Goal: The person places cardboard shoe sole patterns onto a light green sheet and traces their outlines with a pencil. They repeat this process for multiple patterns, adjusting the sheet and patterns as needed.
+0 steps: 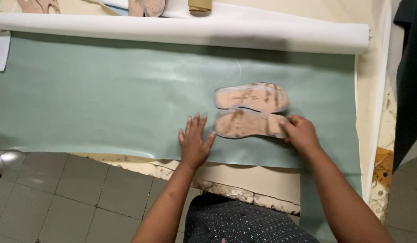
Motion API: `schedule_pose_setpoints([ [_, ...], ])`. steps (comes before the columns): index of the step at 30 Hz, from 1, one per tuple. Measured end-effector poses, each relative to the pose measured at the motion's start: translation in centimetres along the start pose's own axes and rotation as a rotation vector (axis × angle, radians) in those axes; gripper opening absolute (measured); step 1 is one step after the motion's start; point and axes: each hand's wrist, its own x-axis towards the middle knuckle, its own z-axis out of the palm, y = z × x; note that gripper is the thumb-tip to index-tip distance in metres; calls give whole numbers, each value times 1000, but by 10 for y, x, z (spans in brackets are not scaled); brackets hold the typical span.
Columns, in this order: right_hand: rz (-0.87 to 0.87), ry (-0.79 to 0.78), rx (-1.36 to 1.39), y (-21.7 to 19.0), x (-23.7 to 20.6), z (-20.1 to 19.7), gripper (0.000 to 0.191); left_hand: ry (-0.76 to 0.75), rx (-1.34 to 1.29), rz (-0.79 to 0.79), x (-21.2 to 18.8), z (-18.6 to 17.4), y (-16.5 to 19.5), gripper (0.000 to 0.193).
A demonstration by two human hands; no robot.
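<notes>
Pale green sheet material (105,99) carries two sole-shaped templates. The right hand (300,132) pinches the nearer template (246,123), at three o'clock from the left hand (194,141), fingers spread flat. The nearer one touches the farther template (252,96); a nudge could shift either.

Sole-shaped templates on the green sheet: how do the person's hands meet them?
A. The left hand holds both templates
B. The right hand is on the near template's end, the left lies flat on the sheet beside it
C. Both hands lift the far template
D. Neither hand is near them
B: the right hand presses the near template at its right end, while the left hand lies flat on the green sheet.
</notes>
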Motion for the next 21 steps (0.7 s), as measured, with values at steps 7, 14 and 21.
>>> schedule_pose_setpoints([
  [7, 45, 345, -229, 106, -49, -104, 47, 46, 288, 143, -55, 36, 20, 47],
  [14, 16, 318, -188, 116, -83, -103, 54, -41, 70, 238, -60, 60, 50, 35],
  [21, 1, 296, -80, 89, -91, -88, 56, -99, -14, 171, -51, 59, 82, 43],
])
